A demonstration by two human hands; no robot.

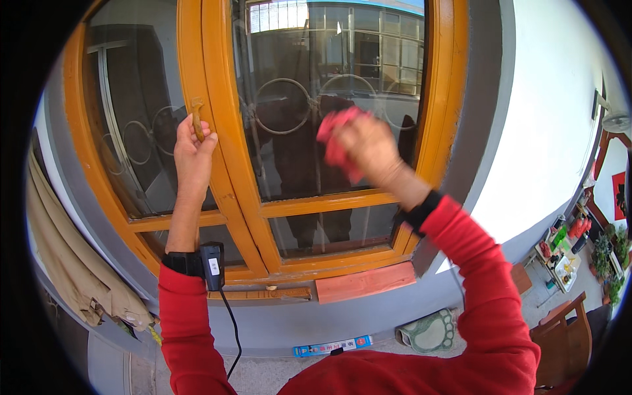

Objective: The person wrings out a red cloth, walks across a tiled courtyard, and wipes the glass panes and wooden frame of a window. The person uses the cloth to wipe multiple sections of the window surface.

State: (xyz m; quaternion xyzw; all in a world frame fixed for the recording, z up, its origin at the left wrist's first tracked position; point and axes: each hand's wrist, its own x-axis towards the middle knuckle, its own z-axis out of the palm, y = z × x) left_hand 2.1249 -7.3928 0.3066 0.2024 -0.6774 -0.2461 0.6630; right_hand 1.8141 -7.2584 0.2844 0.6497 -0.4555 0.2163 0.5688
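Observation:
My left hand (194,155) grips a worn, brass-coloured window handle (198,123) on the wooden window frame (217,98). In my right hand (373,145) is a bunched red cloth (338,138), held against or just in front of the large glass pane (291,158); the contact itself cannot be made out. The hand and cloth are blurred. Reflections of a building and a dark figure show in the glass, with metal bars bearing ring shapes behind or in it.
A pinkish board (366,282) and a wooden strip (266,294) lie along the sill. Below are a long blue box (333,345) and a green foot-patterned mat (427,332). At right stand a wooden chair (568,335) and a cluttered table (565,274). A beige curtain (74,247) hangs left.

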